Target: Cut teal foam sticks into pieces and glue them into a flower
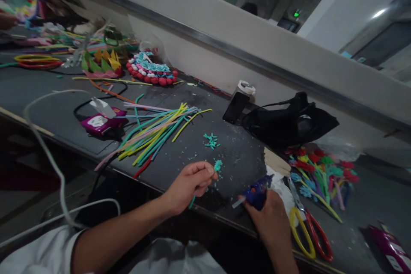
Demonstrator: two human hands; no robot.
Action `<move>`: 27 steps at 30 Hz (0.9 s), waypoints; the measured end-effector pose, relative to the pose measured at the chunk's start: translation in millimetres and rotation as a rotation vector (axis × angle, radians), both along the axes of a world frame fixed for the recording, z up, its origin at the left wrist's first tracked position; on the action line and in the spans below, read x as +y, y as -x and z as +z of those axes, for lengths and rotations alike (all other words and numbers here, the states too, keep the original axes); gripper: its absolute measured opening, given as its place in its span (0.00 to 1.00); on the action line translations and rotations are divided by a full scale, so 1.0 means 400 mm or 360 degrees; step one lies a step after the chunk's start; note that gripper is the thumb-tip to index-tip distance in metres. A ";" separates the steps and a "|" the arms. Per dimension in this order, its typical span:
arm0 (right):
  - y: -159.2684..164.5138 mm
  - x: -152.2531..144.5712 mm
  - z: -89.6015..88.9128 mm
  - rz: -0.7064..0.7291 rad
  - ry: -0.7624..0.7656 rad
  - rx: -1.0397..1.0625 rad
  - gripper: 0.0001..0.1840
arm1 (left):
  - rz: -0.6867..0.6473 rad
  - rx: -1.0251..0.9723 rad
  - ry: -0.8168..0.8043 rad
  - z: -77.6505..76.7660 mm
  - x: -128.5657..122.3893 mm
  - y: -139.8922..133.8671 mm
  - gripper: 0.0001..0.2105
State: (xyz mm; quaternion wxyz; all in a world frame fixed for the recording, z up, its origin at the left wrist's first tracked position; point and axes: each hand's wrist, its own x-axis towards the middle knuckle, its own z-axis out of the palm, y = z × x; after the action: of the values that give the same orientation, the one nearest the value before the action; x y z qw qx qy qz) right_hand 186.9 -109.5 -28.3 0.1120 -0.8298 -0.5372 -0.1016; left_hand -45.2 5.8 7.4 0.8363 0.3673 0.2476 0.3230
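Observation:
My left hand (194,182) is closed round a teal pipe cleaner, pinching it just below a cluster of short teal pieces (218,165) at its top. The stem's lower end (192,202) shows beneath my fingers. To the right, my right hand (271,212) is wrapped on a blue hot glue gun (256,193), low over the table; a clear glue stick (238,202) pokes out of its back. Some of the gun's handle is hidden by my palm. Beyond my left hand lies a small pile of cut teal bits (211,141).
Loose pipe cleaners (160,130) lie left of centre beside a purple power strip (99,123). Scissors (310,233) with yellow and red handles rest right of my right hand. Behind are a phone (236,107), a black bag (285,122) and pipe cleaner flowers (324,171).

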 end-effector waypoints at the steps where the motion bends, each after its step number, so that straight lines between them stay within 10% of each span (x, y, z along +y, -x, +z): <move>1: -0.008 0.002 -0.005 -0.0025 0.0048 0.0024 0.26 | 0.0002 0.0002 -0.0002 0.001 0.001 0.001 0.13; 19: -0.021 0.042 0.067 0.0288 0.0404 0.0020 0.25 | 0.0106 0.0032 -0.0028 0.006 0.008 0.005 0.14; 27: -0.001 0.252 0.120 0.0604 0.0045 0.0348 0.13 | 0.0091 0.0045 -0.0038 0.007 0.010 0.004 0.14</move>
State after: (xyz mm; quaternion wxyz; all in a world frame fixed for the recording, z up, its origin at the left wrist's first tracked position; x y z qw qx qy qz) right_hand 187.2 -8.7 19.6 0.1751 -0.7213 -0.6698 0.0196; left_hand -46.9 9.7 10.2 0.8187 0.3744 0.2660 0.3446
